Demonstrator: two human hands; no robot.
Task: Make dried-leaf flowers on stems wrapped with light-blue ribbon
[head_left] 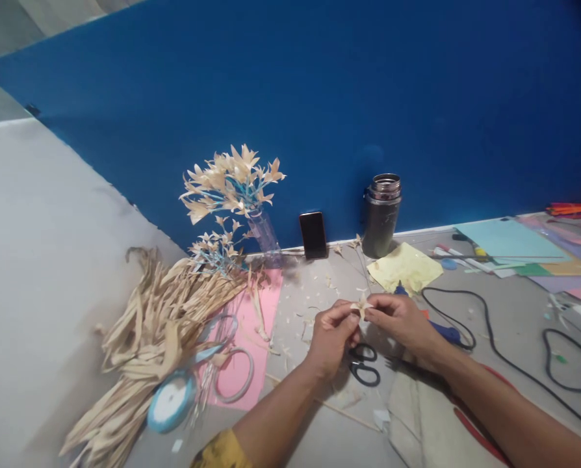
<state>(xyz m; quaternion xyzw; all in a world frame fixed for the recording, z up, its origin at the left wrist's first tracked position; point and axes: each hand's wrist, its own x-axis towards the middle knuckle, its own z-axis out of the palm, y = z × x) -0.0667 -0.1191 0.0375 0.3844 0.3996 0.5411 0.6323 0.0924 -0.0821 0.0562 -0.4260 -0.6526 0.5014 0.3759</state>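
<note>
A small pale star-shaped flower [362, 306] is held between my two hands above the grey table. My left hand [336, 328] pinches it from the left and below, fingers closed. My right hand [392, 315] grips its right side between thumb and fingers. Just below the hands, black-handled scissors [364, 374] lie on the table. Behind my right hand is a blue glue gun [444, 331], partly hidden by the hand. A crumpled yellow paper [405, 266] lies beyond the hands.
Dried husks [144, 344], a blue ribbon roll [172, 400] and pink paper [256, 338] lie left. Flowers stand in a clear vase [265, 234] near a phone [313, 235] and an open flask [382, 218]. A black cord [490, 331] and coloured sheets [512, 240] lie right.
</note>
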